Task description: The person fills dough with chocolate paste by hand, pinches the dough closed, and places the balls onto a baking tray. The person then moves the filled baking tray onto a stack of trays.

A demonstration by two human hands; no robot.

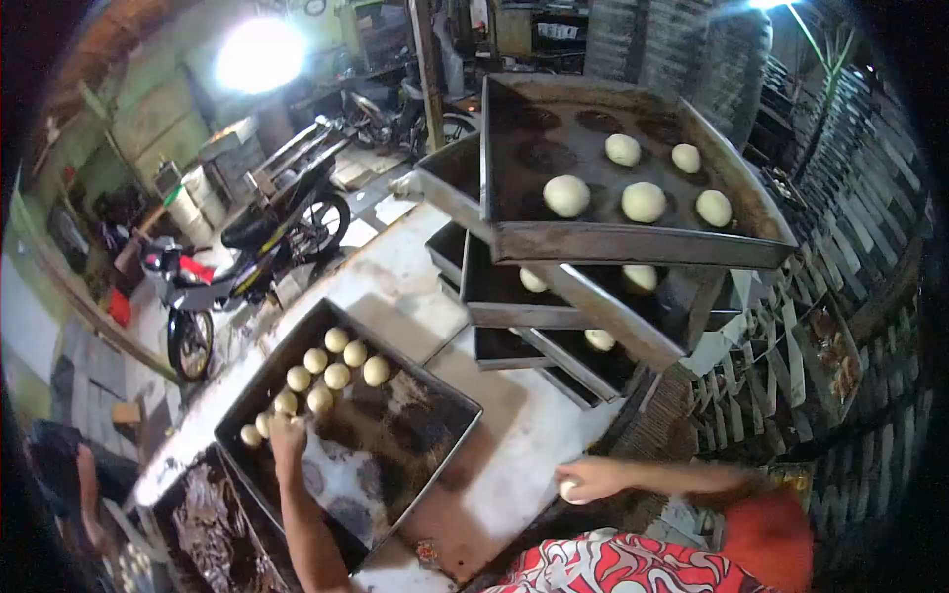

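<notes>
The left hand (286,432) reaches into the near baking tray (447,442) and rests at the lower end of a cluster of dough balls (326,374). Its fingers are drawn together over one ball at the tray's left wall; that ball is hidden under the fingertips, so contact is probable but cannot be confirmed. The cluster numbers about ten pale round balls, set in loose rows in the tray's far left corner, some touching their neighbours. The rest of the tray floor is dark and greasy with pale smears.

The right hand (590,478) lies well apart from the left, at the right edge of the worktable (395,287). It is curled around a single dough piece (568,488), of which only a small white part shows below the fingers.

A second dark tray (213,534) lies just beside the near tray, at the lower left. Beyond the table, a stack of trays (554,306) stands crosswise, several holding balls. The top tray (633,242) carries five dough balls (643,202) spaced apart on dark round marks.

A motorbike (247,267) is parked on the floor to the left of the table. Racks of empty tins fill the right side.
</notes>
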